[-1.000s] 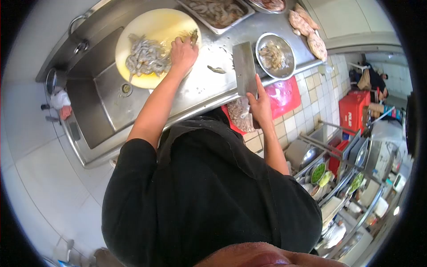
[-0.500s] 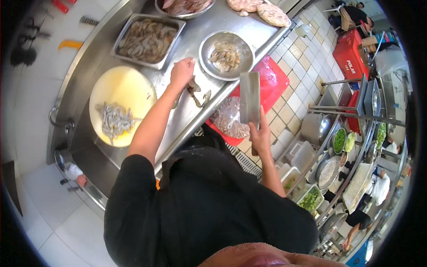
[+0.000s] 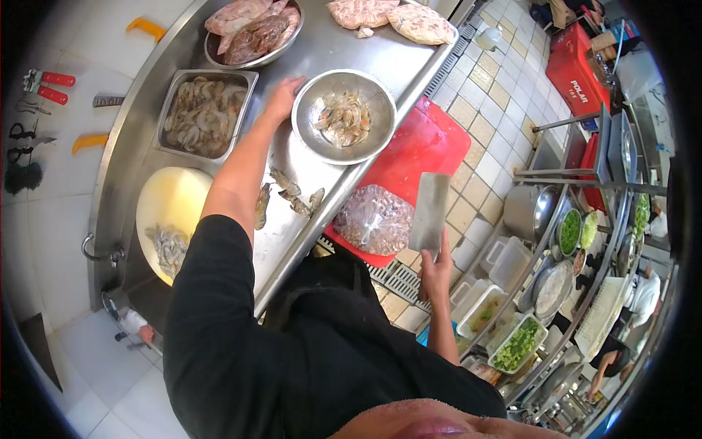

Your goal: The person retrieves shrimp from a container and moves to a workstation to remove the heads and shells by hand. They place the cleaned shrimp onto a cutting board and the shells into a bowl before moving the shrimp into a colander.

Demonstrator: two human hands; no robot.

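Note:
My left hand [image 3: 281, 100] is at the far left rim of a metal colander [image 3: 309, 132], its fingers closed on the edge; the thumb is hidden. Peeled-off shrimp shells [image 3: 344, 121] lie inside the colander. In my right hand [image 3: 436, 272] is a cleaver [image 3: 430, 212], held by its handle with the broad blade pointing away from me, out past the counter edge. Several whole shrimp [image 3: 292, 192] rest on the steel counter [image 3: 281, 241] between my left arm and the counter edge.
A steel pan of shrimp [image 3: 205, 113], a yellowish bowl [image 3: 172, 194] with peeled shrimp and a bowl of meat [image 3: 256, 33] stand on the left. More meat [image 3: 420, 24] lies at the far end. Below the counter edge is a red crate [image 3: 439, 139] bearing a bagged item [image 3: 373, 219].
My left hand has moved from above the loose shrimp to the colander's rim. The colander looks larger and nearer. The cleaver is lower in view, still in my right hand.

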